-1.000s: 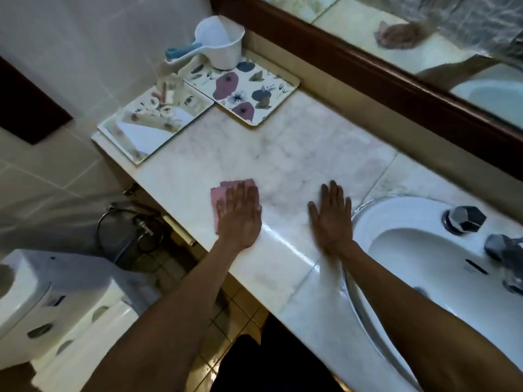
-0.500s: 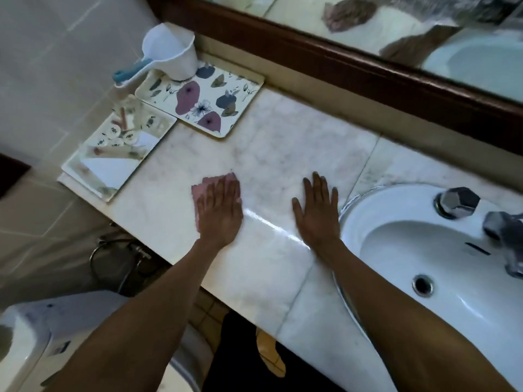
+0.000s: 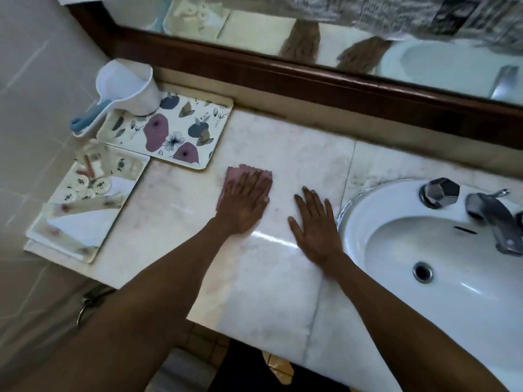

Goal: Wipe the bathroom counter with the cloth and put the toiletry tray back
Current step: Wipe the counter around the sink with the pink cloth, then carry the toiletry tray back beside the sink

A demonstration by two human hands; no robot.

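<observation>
The marble counter (image 3: 297, 148) lies under both hands. The wood-framed mirror (image 3: 254, 32) runs along the wall beyond the fingertips. The white sink (image 3: 396, 239) is just beside the right hand (image 3: 318, 224), on its outer side, with the faucet (image 3: 492, 219) and a faceted tap knob (image 3: 441, 192) at its far rim. Beyond the left hand (image 3: 243, 202) and to its outer side is a flowered tray (image 3: 195, 128), and a white dipper (image 3: 127, 86) with a blue handle stands on its far corner. The toiletry tray (image 3: 128, 199), holding small items, is further out from the left hand, at the counter end, apart from it. The left hand lies flat, fingers straight, and presses on the pink cloth (image 3: 236, 174); it grips nothing. The cloth shows past the fingertips and on the outer side. The right hand rests flat on the bare marble, fingers spread, near the left hand and holding nothing.
</observation>
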